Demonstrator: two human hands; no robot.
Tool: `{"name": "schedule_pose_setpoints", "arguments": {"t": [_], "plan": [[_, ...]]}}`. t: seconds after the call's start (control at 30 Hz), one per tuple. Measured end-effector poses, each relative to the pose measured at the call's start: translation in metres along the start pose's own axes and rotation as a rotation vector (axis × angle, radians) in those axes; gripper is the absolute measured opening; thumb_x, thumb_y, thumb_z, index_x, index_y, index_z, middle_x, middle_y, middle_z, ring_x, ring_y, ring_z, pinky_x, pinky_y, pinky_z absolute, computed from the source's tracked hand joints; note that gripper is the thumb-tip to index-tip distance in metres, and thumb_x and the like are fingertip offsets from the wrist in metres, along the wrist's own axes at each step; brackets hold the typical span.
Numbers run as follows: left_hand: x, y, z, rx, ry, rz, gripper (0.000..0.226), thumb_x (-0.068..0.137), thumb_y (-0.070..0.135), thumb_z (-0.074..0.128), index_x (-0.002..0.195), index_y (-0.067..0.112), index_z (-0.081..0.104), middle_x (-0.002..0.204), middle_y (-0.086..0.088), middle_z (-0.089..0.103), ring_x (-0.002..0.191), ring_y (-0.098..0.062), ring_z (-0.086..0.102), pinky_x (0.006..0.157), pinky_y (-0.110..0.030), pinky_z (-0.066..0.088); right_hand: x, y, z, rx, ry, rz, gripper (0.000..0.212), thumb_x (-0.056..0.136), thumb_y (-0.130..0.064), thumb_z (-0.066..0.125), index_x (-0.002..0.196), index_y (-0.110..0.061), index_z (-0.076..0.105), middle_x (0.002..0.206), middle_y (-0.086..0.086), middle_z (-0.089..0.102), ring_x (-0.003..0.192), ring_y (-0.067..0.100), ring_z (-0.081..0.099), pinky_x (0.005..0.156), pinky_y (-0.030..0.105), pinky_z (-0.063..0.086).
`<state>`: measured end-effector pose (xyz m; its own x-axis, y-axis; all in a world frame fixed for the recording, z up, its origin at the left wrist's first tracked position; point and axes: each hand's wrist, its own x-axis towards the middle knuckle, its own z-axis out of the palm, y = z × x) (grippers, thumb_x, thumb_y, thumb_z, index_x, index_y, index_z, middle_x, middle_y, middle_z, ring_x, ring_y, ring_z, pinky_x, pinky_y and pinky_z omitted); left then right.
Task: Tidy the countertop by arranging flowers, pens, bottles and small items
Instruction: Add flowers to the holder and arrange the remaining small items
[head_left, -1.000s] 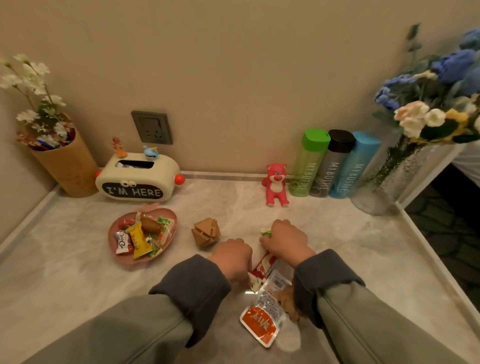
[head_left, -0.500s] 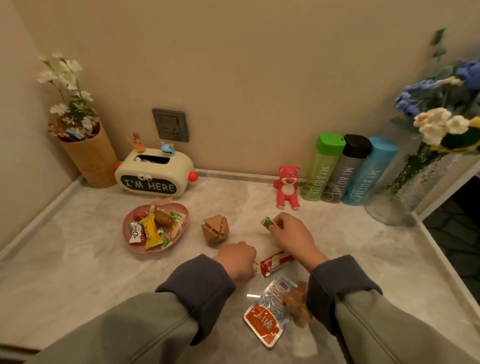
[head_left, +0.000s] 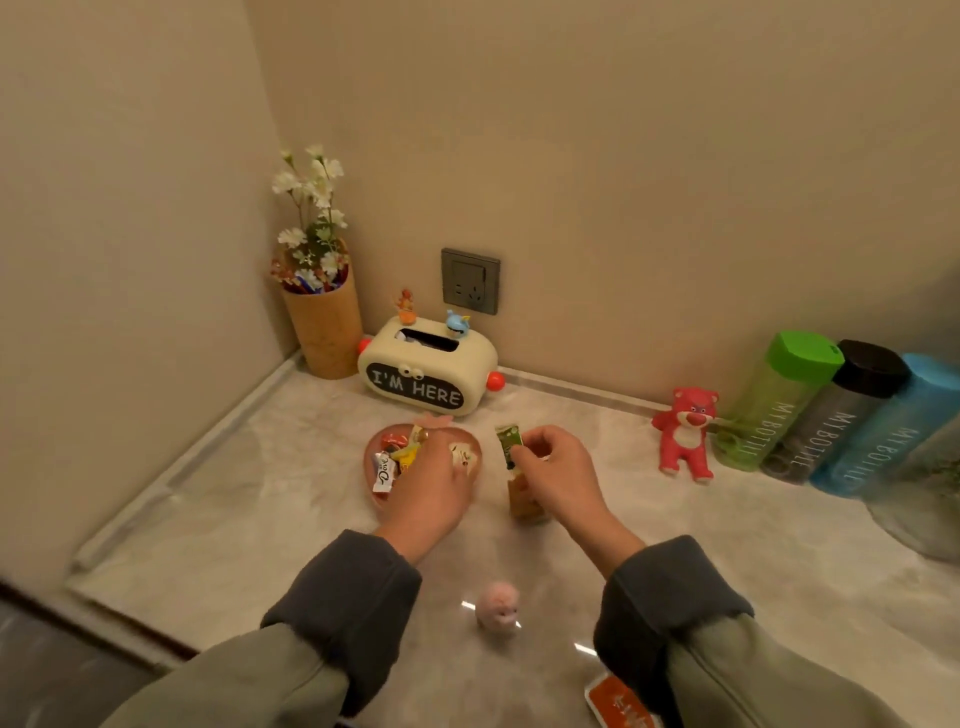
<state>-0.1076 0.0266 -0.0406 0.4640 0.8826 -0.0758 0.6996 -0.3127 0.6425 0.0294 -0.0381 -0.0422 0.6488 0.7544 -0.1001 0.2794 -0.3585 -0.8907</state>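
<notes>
as right hand pinches green packet, left hand over dish

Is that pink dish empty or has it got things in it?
Not empty: several wrapped sweets lie in the pink dish.

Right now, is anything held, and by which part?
The right hand pinches a green packet by its lower end. The left hand lies over the pink dish; any hold is hidden.

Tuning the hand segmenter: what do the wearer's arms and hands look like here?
The left hand and right hand are bare: no gloves or rings visible. Each arm has a dark grey cuff under a looser sage-green outer sleeve.
</notes>
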Motion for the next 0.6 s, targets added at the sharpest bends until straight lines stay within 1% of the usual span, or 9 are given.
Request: {"name": "schedule_pose_setpoints", "arguments": {"t": [0.03, 0.07, 0.13, 0.2, 0.27, 0.37, 0.43, 0.53, 0.6], "plan": [[0.003, -0.011, -0.007, -0.006, 0.033, -0.024, 0.044, 0.099, 0.022, 0.047, 0.141, 0.022, 0.035, 0.140, -0.006, 0.046, 0.129, -0.025, 0.046, 0.108, -0.039, 0.039, 0.001, -0.004, 0.011, -0.010, -0.030, 0.000, 0.006, 0.089, -0.023, 0.064, 0.085, -0.026, 0.060, 0.079, -0.002, 0.068, 0.057, 0.011, 0.069, 0.057, 0.035, 0.060], [0.005, -0.020, -0.013, -0.012, 0.061, -0.044, 0.043, 0.098, 0.022, 0.048, 0.140, 0.022, 0.037, 0.141, -0.004, 0.045, 0.129, -0.024, 0.046, 0.107, -0.039, 0.041, 0.003, -0.006, 0.020, -0.045, -0.060, -0.007, 0.005, 0.087, -0.027, 0.065, 0.084, -0.027, 0.061, 0.075, -0.003, 0.069, 0.055, 0.011, 0.069, 0.057, 0.036, 0.060], [0.009, -0.038, -0.024, -0.030, 0.067, -0.089, 0.041, 0.098, 0.023, 0.048, 0.138, 0.023, 0.039, 0.136, -0.003, 0.050, 0.118, -0.021, 0.055, 0.099, -0.037, 0.048, 0.006, -0.011, 0.039, -0.164, -0.096, -0.024, 0.007, 0.085, -0.034, 0.066, 0.086, -0.030, 0.061, 0.073, -0.004, 0.069, 0.057, 0.011, 0.069, 0.060, 0.037, 0.060], [0.012, -0.053, -0.031, -0.006, 0.027, -0.122, 0.040, 0.098, 0.025, 0.049, 0.136, 0.021, 0.040, 0.128, -0.004, 0.057, 0.110, -0.021, 0.060, 0.094, -0.038, 0.050, 0.009, -0.013, 0.054, -0.212, -0.129, -0.036, 0.009, 0.086, -0.034, 0.067, 0.084, -0.030, 0.059, 0.075, -0.004, 0.068, 0.057, 0.011, 0.069, 0.055, 0.032, 0.060], [0.017, -0.067, -0.036, 0.020, -0.002, -0.142, 0.036, 0.097, 0.026, 0.050, 0.131, 0.018, 0.041, 0.121, -0.004, 0.061, 0.104, -0.021, 0.062, 0.091, -0.040, 0.052, 0.013, -0.013, 0.070, -0.282, -0.164, -0.040, 0.014, 0.087, -0.033, 0.067, 0.079, -0.032, 0.055, 0.075, -0.004, 0.066, 0.058, 0.012, 0.068, 0.053, 0.032, 0.060], [0.026, -0.081, -0.039, 0.051, -0.027, -0.157, 0.029, 0.096, 0.032, 0.053, 0.120, 0.021, 0.040, 0.107, -0.002, 0.065, 0.093, -0.019, 0.065, 0.082, -0.040, 0.056, 0.017, -0.010, 0.087, -0.465, -0.175, -0.070, 0.010, 0.086, -0.036, 0.067, 0.085, -0.032, 0.057, 0.080, -0.005, 0.066, 0.066, 0.012, 0.068, 0.063, 0.036, 0.061], [0.031, -0.087, -0.038, 0.053, -0.049, -0.159, 0.030, 0.094, 0.036, 0.057, 0.114, 0.023, 0.038, 0.103, 0.000, 0.065, 0.090, -0.019, 0.066, 0.080, -0.040, 0.057, 0.020, -0.007, 0.093, -0.544, -0.149, -0.085, 0.014, 0.084, -0.039, 0.068, 0.089, -0.030, 0.059, 0.083, -0.007, 0.065, 0.072, 0.012, 0.066, 0.069, 0.037, 0.060], [0.037, -0.092, -0.036, 0.126, -0.055, -0.136, 0.037, 0.090, 0.044, 0.062, 0.111, 0.024, 0.039, 0.101, 0.003, 0.065, 0.090, -0.018, 0.066, 0.078, -0.037, 0.056, 0.022, -0.007, 0.093, -0.553, -0.160, -0.071, 0.016, 0.082, -0.042, 0.070, 0.081, -0.031, 0.058, 0.079, -0.009, 0.063, 0.071, 0.009, 0.064, 0.070, 0.036, 0.059], [0.039, -0.091, -0.035, 0.151, -0.026, -0.118, 0.037, 0.088, 0.049, 0.062, 0.108, 0.028, 0.041, 0.096, 0.007, 0.064, 0.086, -0.015, 0.065, 0.073, -0.033, 0.055, 0.022, -0.010, 0.087, -0.522, -0.170, -0.059, 0.017, 0.083, -0.043, 0.068, 0.075, -0.032, 0.058, 0.077, -0.009, 0.064, 0.069, 0.008, 0.064, 0.069, 0.035, 0.059]]}}
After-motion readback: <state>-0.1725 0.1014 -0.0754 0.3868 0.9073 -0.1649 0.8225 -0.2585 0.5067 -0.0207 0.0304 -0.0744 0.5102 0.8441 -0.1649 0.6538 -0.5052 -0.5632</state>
